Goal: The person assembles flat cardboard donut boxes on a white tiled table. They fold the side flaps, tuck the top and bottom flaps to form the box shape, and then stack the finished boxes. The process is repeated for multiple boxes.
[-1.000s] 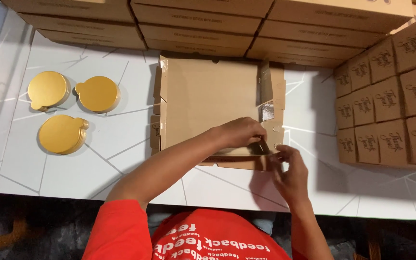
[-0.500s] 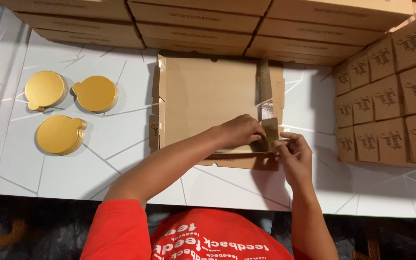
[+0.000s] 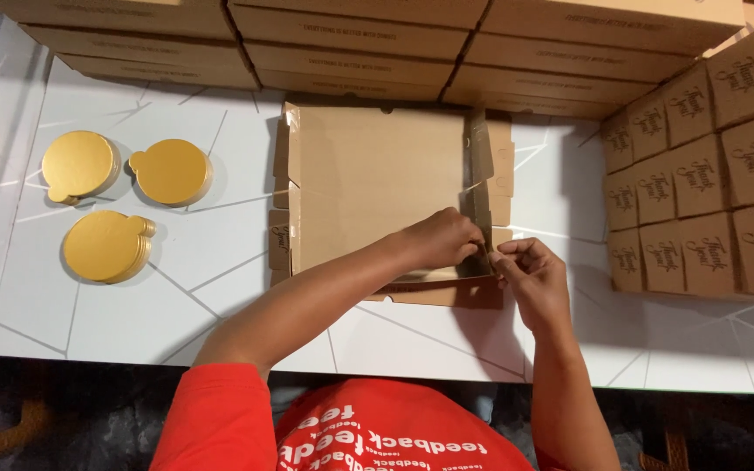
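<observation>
Since a second ago the box's (image 3: 377, 174) right wall flap (image 3: 480, 187) got stood upright, both hands' fingers (image 3: 473, 244) now pinched shut on its near corner.

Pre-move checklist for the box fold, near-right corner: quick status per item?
1. Left hand on the near-right corner of the flat cardboard box: ok.
2. Right hand at the same corner, outside the right side flap: ok.
3. Right side flap raised: ok.
4. Corner tab seated: cannot tell, fingers cover it.
5. Gold cake boards apart from the box, at the left: ok.
6. Stacked small boxes clear of the right hand: ok.
</observation>
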